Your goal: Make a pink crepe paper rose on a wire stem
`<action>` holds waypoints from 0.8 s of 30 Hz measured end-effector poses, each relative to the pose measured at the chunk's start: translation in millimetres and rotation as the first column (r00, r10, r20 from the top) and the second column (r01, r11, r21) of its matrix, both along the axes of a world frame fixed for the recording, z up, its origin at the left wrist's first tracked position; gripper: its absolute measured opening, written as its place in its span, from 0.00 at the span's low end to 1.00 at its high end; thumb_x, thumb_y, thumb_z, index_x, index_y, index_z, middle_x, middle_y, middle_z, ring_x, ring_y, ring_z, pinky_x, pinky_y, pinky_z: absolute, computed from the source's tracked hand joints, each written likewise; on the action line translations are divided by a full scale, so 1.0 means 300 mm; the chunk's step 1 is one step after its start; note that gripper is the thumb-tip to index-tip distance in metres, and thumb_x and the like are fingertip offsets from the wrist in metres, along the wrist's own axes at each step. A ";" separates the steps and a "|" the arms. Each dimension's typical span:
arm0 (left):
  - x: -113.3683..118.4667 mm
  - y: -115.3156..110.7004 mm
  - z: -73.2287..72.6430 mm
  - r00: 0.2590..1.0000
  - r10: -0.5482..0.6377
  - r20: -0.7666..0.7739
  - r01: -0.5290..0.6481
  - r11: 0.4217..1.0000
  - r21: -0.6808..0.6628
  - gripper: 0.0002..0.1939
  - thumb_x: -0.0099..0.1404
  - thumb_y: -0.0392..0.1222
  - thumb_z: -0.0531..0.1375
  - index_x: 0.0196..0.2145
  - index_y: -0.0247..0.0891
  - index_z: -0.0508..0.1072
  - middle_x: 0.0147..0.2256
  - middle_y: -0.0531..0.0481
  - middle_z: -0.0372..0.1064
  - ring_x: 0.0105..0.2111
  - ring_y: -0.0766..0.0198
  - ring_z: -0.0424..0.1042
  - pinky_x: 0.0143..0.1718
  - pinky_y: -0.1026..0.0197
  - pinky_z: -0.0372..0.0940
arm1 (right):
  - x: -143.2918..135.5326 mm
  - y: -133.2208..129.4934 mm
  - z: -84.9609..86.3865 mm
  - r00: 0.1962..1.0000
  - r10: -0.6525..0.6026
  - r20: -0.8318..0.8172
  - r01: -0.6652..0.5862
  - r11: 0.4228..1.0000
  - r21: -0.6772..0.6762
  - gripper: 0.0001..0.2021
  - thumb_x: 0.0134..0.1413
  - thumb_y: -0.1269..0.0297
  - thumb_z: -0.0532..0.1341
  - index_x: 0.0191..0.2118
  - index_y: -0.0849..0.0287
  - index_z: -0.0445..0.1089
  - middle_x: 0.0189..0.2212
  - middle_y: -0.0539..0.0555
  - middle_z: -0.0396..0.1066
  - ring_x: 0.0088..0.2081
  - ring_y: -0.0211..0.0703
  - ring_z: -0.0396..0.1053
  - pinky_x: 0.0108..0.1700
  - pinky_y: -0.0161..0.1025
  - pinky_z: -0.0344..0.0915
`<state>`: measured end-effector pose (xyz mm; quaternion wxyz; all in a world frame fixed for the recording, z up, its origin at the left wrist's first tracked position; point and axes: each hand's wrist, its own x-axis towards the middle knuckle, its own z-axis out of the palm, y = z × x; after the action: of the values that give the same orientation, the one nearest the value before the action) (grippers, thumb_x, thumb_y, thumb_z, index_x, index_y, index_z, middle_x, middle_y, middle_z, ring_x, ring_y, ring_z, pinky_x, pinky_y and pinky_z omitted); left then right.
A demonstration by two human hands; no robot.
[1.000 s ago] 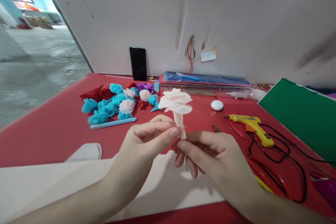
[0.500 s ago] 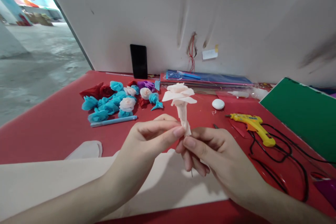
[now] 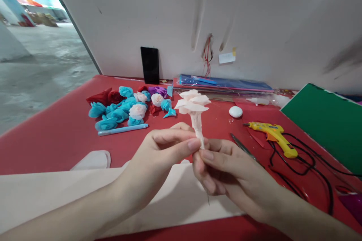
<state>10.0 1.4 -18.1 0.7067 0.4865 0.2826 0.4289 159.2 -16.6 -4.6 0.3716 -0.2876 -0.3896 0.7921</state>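
A pale pink paper flower (image 3: 193,102) stands upright before me, its petals spread above a narrow wrapped base. My left hand (image 3: 169,150) pinches the lower end of that base between thumb and fingers. Just below and to the right, my right hand (image 3: 226,165) is closed on the same flower where the base meets the stem. A thin wire stem (image 3: 208,199) pokes out under my right fingers. Beneath both hands lies a long sheet of pale paper (image 3: 169,203). Cut pale paper pieces (image 3: 92,160) rest by its left back edge.
Several blue, pink, red and purple paper flowers (image 3: 120,114) lie at the back left, with a light blue pen (image 3: 123,130). A phone (image 3: 150,65) leans on the wall. Right are scissors (image 3: 241,145), a yellow glue gun (image 3: 273,135) with black cord, and a green board (image 3: 325,124).
The flower's base looks more tightly gathered at its lower end. My right hand has shifted slightly down and turned, uncovering more of the scissors and the wire.
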 end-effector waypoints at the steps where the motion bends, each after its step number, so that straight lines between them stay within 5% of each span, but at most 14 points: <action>1: 0.000 0.000 0.001 1.000 -0.006 0.023 0.006 1.000 -0.011 0.14 0.59 0.44 0.61 0.18 0.37 0.74 0.18 0.51 0.68 0.28 0.60 0.72 0.32 0.60 0.66 | -0.002 -0.001 -0.001 0.999 -0.015 0.028 0.015 0.999 0.029 0.11 0.55 0.63 0.59 0.25 0.63 0.71 0.17 0.47 0.64 0.17 0.26 0.53 0.20 0.28 0.46; 4: -0.001 -0.001 0.002 0.997 0.007 0.071 -0.007 1.000 0.007 0.10 0.57 0.42 0.63 0.21 0.38 0.75 0.20 0.55 0.66 0.20 0.67 0.68 0.21 0.66 0.62 | -0.008 -0.005 0.002 0.973 -0.128 0.190 0.095 0.980 0.176 0.08 0.52 0.63 0.61 0.27 0.61 0.71 0.20 0.47 0.67 0.18 0.26 0.56 0.20 0.27 0.51; 11: 0.000 -0.006 -0.002 0.966 0.252 -0.055 -0.236 0.951 0.198 0.07 0.57 0.38 0.63 0.23 0.42 0.76 0.24 0.57 0.66 0.27 0.73 0.64 0.28 0.73 0.61 | -0.017 -0.022 0.025 0.717 -0.538 0.444 0.221 0.779 0.586 0.01 0.46 0.68 0.64 0.27 0.58 0.73 0.20 0.46 0.71 0.19 0.29 0.59 0.20 0.27 0.56; 16: 0.000 -0.013 0.002 0.965 0.246 -0.085 -0.225 0.952 0.206 0.06 0.58 0.39 0.62 0.23 0.42 0.76 0.25 0.56 0.67 0.26 0.72 0.65 0.29 0.72 0.63 | -0.023 -0.021 0.022 0.688 -0.605 0.401 0.236 0.709 0.664 0.03 0.47 0.71 0.63 0.26 0.58 0.74 0.18 0.44 0.69 0.18 0.27 0.58 0.19 0.26 0.55; 24: -0.001 -0.001 0.007 0.971 0.222 -0.092 -0.200 0.959 0.201 0.09 0.59 0.40 0.62 0.22 0.40 0.75 0.25 0.56 0.67 0.27 0.72 0.66 0.28 0.74 0.64 | -0.019 -0.023 0.027 0.714 -0.579 0.394 0.219 0.720 0.659 0.07 0.51 0.70 0.60 0.25 0.59 0.72 0.16 0.43 0.65 0.18 0.27 0.57 0.21 0.25 0.56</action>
<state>9.9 1.0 -16.1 0.5901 0.5424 0.3302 0.4986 153.5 -23.5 3.6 0.4738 -0.4696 -0.6238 0.4072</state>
